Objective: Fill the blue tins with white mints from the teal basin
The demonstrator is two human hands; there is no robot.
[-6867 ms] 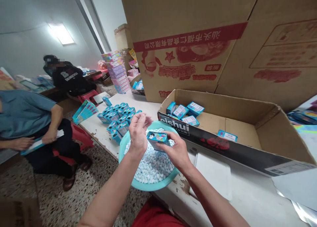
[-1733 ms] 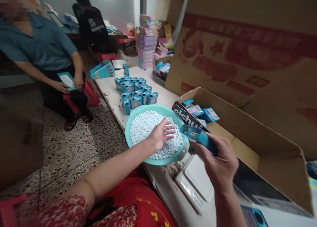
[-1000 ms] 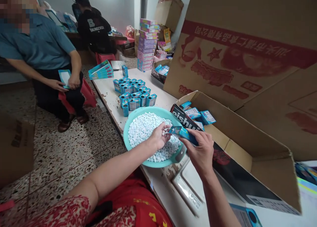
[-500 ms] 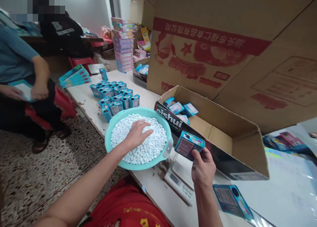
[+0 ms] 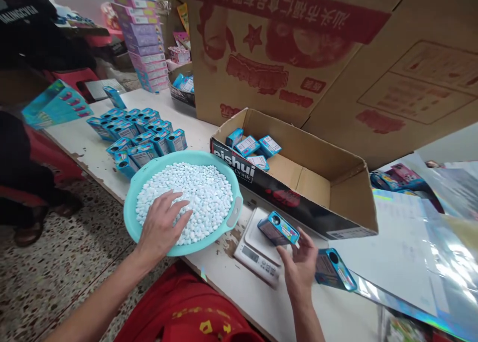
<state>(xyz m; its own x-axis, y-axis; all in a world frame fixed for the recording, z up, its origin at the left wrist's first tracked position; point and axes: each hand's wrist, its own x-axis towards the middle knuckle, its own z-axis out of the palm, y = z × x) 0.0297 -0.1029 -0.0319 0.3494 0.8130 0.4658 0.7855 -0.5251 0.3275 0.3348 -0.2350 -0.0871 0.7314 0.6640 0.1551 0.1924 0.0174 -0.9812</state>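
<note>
Right hand (image 5: pixel 300 266) at 1 blue box (image 5: pixel 277 229) over scale (image 5: pixel 255 236); clasped or loose, cannot tell. Left hand (image 5: pixel 161 224) splayed over pellets (image 5: pixel 203 192). Weighing seems unfinished; 4 boxes (image 5: pixel 248 146) in carton (image 5: pixel 317 210) beyond grip, probably done.

Left grip (image 5: pixel 163 225) palm-down and splayed, right grip (image 5: pixel 301 265) loosely curled.

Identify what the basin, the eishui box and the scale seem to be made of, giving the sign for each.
Basin: most likely plastic, smooth; even aqua colour and a rounded, moulded-looking rim.
Eishui box: apparently cardboard; bare brown and creased inside, printed black outside.
Scale: probably hard plastic, smooth; its white casing looks moulded, with rounded corners, though coated metal can't be ruled out.
</note>
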